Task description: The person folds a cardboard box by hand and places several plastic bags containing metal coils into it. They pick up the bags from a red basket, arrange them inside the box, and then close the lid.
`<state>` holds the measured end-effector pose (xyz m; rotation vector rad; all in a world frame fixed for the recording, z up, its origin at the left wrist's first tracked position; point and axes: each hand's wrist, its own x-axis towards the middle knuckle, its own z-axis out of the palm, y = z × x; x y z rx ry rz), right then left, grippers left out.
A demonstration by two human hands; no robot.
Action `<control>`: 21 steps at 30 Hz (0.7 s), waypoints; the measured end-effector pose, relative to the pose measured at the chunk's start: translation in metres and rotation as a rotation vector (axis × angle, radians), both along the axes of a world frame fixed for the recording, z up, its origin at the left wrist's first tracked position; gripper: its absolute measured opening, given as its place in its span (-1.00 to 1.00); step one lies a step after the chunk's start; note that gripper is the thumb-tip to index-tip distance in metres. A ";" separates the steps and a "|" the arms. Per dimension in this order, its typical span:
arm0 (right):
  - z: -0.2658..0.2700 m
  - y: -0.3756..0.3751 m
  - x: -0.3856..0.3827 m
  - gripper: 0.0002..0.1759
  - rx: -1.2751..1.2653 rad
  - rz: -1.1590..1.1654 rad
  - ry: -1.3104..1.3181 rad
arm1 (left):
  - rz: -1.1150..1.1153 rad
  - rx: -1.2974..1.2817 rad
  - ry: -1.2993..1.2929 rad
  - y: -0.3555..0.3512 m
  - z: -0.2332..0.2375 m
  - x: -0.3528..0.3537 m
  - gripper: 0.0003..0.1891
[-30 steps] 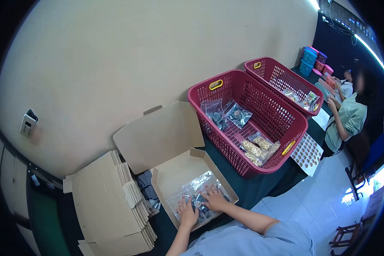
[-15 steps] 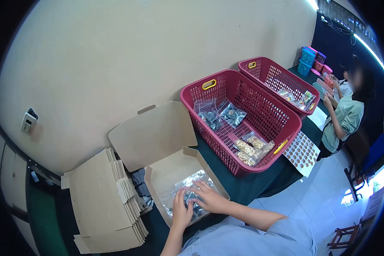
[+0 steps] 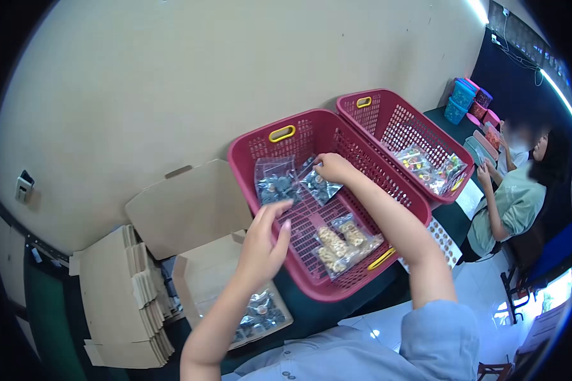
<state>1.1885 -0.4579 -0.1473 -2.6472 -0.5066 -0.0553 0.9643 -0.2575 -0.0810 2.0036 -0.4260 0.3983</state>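
Note:
My right hand [image 3: 337,169] reaches into the near maroon basket [image 3: 321,293], its fingers closed on the upper edge of a clear plastic bag [image 3: 321,189] of dark-wrapped pieces. Beside that bag lies a similar bag [image 3: 277,184], against the basket's left side. Over the near rim hangs my left hand [image 3: 267,241], thumb and fingers apart with nothing between them. Bags of pale snacks [image 3: 342,244] sit at the basket's front end. Below my left forearm, an open cardboard box [image 3: 200,270] contains more bagged dark pieces [image 3: 260,311], partly hidden by the arm.
A stack of flattened cardboard boxes [image 3: 111,298] lies at left. Behind the near basket stands a second maroon basket [image 3: 378,108] with colourful packets [image 3: 419,165]. Two people sit farther right near stacked plastic tubs [image 3: 461,98]. A sticker sheet [image 3: 443,244] lies past the near basket.
Both hands have left the bags in the cardboard box. My right hand has moved up into the basket onto a bag; my left hand has risen to the near rim. The view has shifted right.

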 end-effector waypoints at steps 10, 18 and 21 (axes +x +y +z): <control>-0.192 -0.084 0.063 -0.37 0.596 -0.694 1.152 | 0.053 -0.116 0.693 -0.066 -0.156 0.263 -0.71; -0.246 -0.056 0.104 -0.29 1.195 -0.935 0.875 | 0.172 -0.396 1.412 -0.083 -0.320 0.274 -0.30; -0.222 -0.037 0.107 -0.44 1.193 -0.760 0.960 | 0.278 -0.629 1.395 -0.098 -0.292 0.266 -0.10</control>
